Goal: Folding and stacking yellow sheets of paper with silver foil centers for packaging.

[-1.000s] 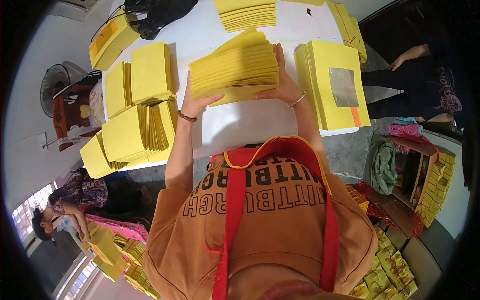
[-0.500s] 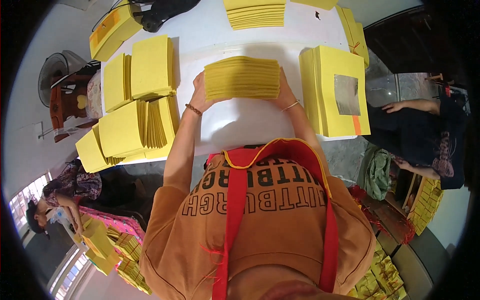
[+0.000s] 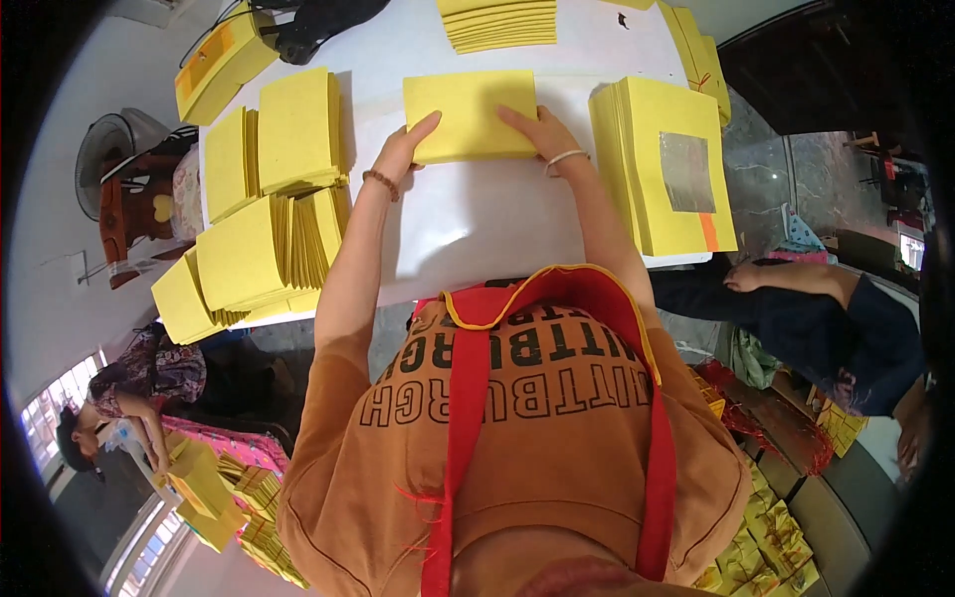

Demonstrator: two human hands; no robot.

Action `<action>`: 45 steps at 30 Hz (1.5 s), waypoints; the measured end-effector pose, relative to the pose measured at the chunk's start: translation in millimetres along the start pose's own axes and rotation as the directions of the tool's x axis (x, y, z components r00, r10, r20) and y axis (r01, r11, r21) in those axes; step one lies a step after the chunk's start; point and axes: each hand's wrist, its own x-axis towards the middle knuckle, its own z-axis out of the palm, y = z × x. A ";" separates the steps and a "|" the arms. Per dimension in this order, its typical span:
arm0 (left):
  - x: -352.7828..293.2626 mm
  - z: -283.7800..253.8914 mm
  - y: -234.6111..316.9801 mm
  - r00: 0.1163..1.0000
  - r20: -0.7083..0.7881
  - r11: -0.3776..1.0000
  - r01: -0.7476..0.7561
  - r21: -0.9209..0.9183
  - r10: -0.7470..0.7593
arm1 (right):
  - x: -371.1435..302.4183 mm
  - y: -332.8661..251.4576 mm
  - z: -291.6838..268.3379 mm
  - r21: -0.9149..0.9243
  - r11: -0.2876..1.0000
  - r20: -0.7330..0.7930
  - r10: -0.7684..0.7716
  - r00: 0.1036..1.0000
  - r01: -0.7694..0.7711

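A stack of yellow paper sheets [image 3: 466, 111] lies broad face up at the middle of the white table [image 3: 477, 224]. My left hand [image 3: 401, 149] grips its left near corner, thumb on top and fingers beneath or behind the edge. On the right side my right hand [image 3: 549, 137] holds it likewise, the thumb resting on the upper face. Whether the stack's underside touches the table is hard to see.
More yellow paper stacks [image 3: 298, 129] stand left, some fanned. A tall yellow pile [image 3: 637, 169] with a silvery square sits right, another stack [image 3: 497, 25] at the back. Co-workers are at the left [image 3: 149, 383] and right [image 3: 806, 308]. A black bag [image 3: 323, 28] lies far left.
The paper stack has turned from showing its layered edge to broad face up, my thumbs now on top. The co-worker at right has shifted toward the lower right.
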 end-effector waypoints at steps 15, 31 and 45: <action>12.0 34.3 10.2 0.612 0.127 -0.064 -0.123 0.990 0.781 | -0.7 -19.0 0.0 -0.025 0.995 0.076 0.100 0.992 -0.099; 57.0 -13.2 -30.2 0.877 -0.443 0.975 -0.107 0.192 0.184 | 32.8 15.4 14.4 0.168 0.986 0.092 -0.032 0.995 0.016; 40.7 37.9 18.5 0.980 -0.111 0.838 -0.197 -0.509 0.163 | -2.2 -63.6 -43.0 -0.112 0.986 0.061 0.130 0.990 -0.123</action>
